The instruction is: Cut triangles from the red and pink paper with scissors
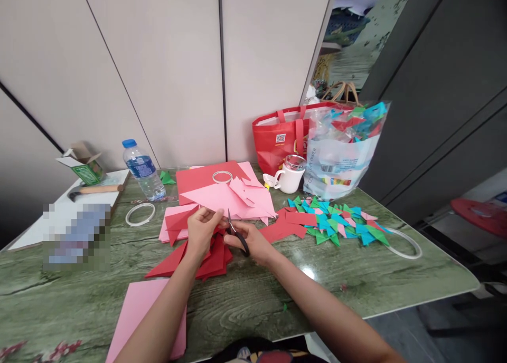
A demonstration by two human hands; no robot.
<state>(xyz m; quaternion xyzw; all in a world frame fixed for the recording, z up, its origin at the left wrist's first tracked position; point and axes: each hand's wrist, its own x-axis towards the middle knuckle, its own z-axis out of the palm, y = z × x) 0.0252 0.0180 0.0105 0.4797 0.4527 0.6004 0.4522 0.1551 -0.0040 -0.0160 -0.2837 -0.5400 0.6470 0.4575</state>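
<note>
l hand (202,228) pinches red paper (217,231) | r hand (249,241) w/ scissors (236,233) | green table (245,299)

Water bottle (143,170), mug (290,179), red bag (279,136), hammer (94,190).

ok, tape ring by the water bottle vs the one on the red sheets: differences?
The tape ring by the bottle lies on the bare green table; the ring on the red sheets rests on stacked paper. The first looks larger and nearer the left hand; the second sits farther back. Both are whitish, flat and untouched.
</note>
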